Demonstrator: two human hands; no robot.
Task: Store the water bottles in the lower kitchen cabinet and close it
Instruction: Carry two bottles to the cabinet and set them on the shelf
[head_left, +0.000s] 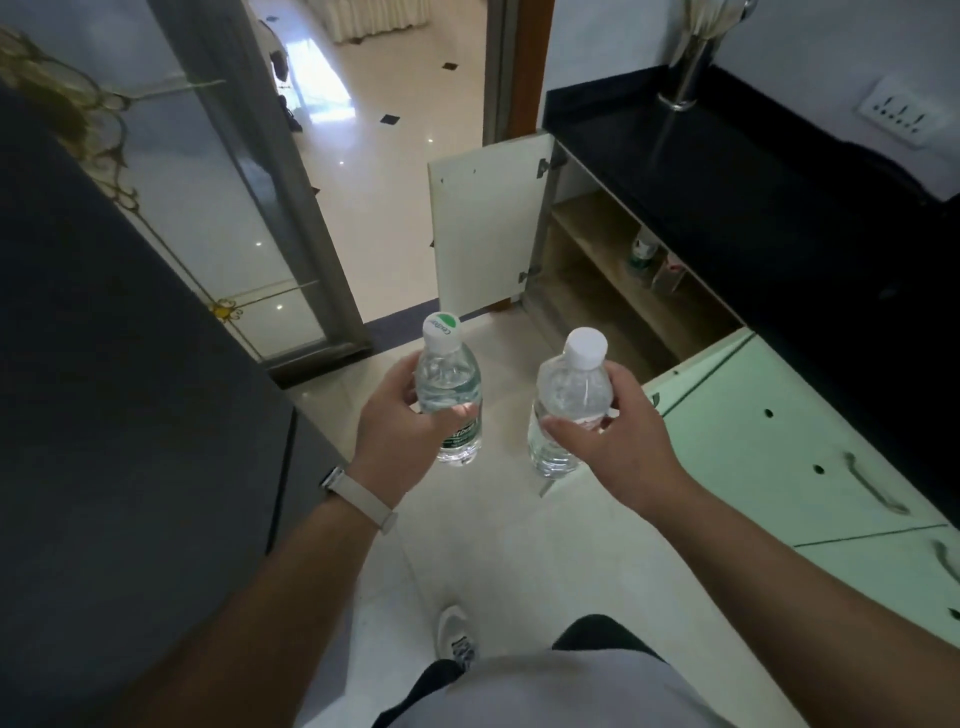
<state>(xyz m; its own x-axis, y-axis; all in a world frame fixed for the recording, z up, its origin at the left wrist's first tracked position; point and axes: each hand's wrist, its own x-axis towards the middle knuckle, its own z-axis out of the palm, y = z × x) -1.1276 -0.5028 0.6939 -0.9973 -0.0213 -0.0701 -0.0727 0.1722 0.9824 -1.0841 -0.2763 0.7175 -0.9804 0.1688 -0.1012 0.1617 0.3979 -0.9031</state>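
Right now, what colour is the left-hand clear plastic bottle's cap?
White cap with a green patch; head view.

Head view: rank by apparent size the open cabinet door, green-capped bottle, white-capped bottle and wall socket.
1. open cabinet door
2. green-capped bottle and white-capped bottle: look alike, not ranked
3. wall socket

A home kitchen: black countertop (727, 171), lower cabinets (779, 441), tiled floor (519, 545).

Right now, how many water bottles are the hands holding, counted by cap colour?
Green-and-white-capped bottle: 1, in the left hand
White-capped bottle: 1, in the right hand
Total: 2 held. What stands inside the open cabinet is too unclear to count.
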